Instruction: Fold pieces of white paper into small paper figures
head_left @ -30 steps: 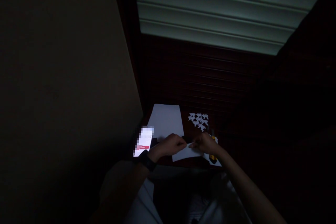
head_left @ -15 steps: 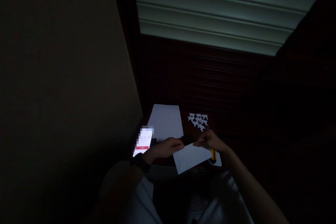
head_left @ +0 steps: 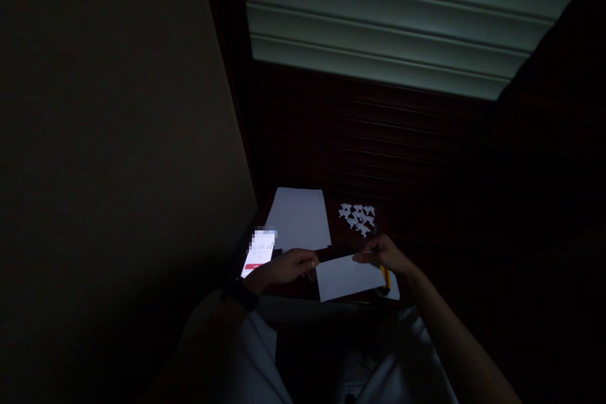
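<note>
Several white shapes (head_left: 358,218) beyond the sheet (head_left: 350,275) seemed finished; the sheet, between the hands, looked unshaped, as did the stack (head_left: 300,218) beyond its left end. The right hand (head_left: 386,255) pinched its far edge; the left hand (head_left: 293,265) curled by its left corner, grip impossible to tell.

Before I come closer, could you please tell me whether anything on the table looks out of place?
Only slightly: the paper stack has an uneven near right corner, where an edge juts out. Nothing looks spilled or damaged, though everything is dim.
</note>
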A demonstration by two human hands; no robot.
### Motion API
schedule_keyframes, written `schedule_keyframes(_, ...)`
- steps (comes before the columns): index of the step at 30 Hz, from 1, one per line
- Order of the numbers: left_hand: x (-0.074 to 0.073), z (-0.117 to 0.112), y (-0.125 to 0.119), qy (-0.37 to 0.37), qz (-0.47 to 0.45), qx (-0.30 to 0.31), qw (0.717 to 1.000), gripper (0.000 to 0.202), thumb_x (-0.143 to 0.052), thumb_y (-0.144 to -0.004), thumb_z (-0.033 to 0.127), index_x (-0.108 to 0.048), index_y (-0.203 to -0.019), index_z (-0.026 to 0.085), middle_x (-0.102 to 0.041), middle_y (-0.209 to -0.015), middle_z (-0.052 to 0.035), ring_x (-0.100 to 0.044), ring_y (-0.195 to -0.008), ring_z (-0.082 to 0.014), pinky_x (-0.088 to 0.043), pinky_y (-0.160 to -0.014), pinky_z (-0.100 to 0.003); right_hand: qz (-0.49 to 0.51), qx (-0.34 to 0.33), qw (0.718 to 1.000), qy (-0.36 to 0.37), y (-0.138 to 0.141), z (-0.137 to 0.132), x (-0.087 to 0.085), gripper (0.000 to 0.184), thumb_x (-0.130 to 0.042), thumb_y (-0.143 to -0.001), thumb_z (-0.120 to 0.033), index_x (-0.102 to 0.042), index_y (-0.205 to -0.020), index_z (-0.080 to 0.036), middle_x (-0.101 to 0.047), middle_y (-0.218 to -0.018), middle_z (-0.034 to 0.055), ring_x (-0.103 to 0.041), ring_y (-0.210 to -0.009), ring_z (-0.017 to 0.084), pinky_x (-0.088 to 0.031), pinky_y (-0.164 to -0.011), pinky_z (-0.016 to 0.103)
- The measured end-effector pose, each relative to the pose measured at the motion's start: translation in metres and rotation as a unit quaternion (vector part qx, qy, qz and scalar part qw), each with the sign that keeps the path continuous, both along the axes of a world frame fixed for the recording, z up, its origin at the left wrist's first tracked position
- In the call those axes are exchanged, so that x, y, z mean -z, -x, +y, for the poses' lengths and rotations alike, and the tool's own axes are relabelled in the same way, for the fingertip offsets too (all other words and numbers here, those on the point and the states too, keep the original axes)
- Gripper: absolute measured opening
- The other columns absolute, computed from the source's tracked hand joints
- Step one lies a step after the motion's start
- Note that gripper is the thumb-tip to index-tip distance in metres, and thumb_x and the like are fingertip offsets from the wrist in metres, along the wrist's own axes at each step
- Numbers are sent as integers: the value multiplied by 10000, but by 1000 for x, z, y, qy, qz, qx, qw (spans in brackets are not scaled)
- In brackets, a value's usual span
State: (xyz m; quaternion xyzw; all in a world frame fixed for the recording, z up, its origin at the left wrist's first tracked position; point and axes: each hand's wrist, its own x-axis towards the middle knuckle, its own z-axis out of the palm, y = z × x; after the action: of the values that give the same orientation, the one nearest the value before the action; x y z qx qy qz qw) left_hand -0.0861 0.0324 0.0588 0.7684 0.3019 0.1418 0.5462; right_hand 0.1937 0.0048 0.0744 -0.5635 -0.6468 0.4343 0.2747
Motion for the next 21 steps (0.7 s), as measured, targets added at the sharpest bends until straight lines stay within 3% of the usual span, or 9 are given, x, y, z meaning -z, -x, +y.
schedule_keyframes(6, 8, 8, -1, 21, 0, -36, 999, 262, -361, -835, 328, -551, -825, 147, -625, -770, -41, -590, -686, -131, -439, -620, -237, 2, 12, 1000, -14, -3, 0, 1, 375, -654, -594, -475, -617, -533, -107, -451, -426, -27, -340, -398, 56, -240, -380, 196)
schedule_keyframes(10, 11, 13, -6, -72, 52, -150, 985, 277, -352, -824, 295, -584, -775, 151, -633, -736, -32, -585, -700, -145, -433, -661, -256, -2, 37, 999, -8, -6, -2, 1, 376, -658, -587, -478, -620, -559, -105, -466, -443, -23, -353, -401, 59, -246, -382, 196)
schedule_keyframes(12, 7, 10, -15, -125, 33, -192, 973, 317, -337, -836, 320, -606, -785, 160, -644, -789, -34, -576, -769, -154, -417, -729, -264, -2, 42, 999, -8, -5, -2, 1, 380, -657, -585, -483, -624, -571, -105, -474, -450, -22, -357, -401, 59, -248, -381, 196)
schedule_keyframes(16, 2, -2, -39, -96, -24, -132, 986, 324, -440, -798, 390, -633, -898, 151, -654, -892, -47, -570, -809, -169, -420, -710, -244, 2, 41, 999, -20, 3, -3, 5, 379, -655, -585, -485, -629, -575, -107, -469, -446, -24, -348, -398, 57, -246, -377, 192)
schedule_keyframes(21, 6, -9, -47, -42, -33, -106, 993, 332, -460, -793, 376, -650, -849, 111, -665, -818, -65, -577, -759, -174, -424, -650, -244, 0, 33, 999, -24, 3, -4, 10, 374, -650, -594, -484, -643, -601, -110, -484, -467, -17, -358, -408, 61, -246, -375, 188)
